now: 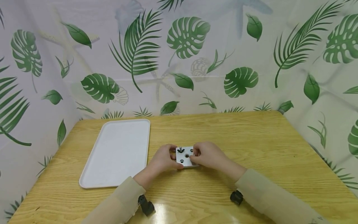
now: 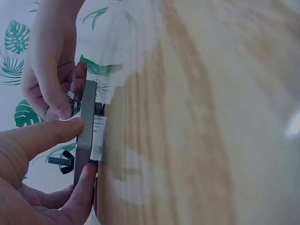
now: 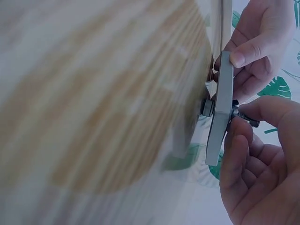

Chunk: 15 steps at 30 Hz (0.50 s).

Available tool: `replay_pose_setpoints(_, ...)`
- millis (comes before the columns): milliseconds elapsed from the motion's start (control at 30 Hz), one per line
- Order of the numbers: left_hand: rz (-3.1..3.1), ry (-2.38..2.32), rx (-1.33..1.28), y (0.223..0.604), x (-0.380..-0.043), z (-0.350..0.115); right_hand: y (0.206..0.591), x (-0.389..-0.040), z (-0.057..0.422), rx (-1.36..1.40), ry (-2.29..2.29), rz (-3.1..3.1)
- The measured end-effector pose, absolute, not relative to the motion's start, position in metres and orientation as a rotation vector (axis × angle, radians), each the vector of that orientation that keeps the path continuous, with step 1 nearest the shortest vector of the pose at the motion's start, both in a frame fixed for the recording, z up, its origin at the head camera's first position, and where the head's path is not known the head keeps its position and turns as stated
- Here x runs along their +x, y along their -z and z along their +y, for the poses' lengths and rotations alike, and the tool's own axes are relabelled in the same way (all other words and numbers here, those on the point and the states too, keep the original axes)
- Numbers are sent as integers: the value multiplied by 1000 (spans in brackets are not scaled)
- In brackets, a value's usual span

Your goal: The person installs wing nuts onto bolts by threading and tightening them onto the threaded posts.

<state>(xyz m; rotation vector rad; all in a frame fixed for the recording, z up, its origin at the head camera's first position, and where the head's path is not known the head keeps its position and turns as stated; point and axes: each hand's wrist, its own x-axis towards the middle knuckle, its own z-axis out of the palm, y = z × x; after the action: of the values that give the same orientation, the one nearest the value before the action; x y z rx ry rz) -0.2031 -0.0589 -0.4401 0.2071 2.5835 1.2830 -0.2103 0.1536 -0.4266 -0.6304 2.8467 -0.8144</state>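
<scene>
A flat silver metal plate [image 1: 186, 150] with several holes is held just above the wooden table. My left hand [image 1: 165, 158] grips its left side, thumb on the near edge and fingers at the far side. A black wing nut [image 2: 68, 162] sits on a threaded bolt [image 2: 56, 161] that stands up through the plate's far left corner. At the right part of the plate, my right hand [image 1: 208, 154] pinches a silver wing nut [image 2: 71, 97] on a second bolt [image 3: 253, 123], mostly covered by the fingers. That bolt's dark head [image 3: 206, 107] shows under the plate.
A white rectangular tray [image 1: 148, 137] lies on the table [image 1: 223, 130] left of the hands. Behind the table hangs a leaf-printed cloth [image 1: 212, 102]. Black wrist cameras [image 1: 146, 205] are strapped at both sleeves.
</scene>
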Motion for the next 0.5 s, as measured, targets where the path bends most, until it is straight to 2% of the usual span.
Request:
replay_pose_setpoints(133,2586,-1280,217,440,-204,-59,424,-210,153,-636,811,2847)
replay_pose_setpoints(500,2590,-1282,217,437,-204,-60,427,-212,168,-873,1071,2518)
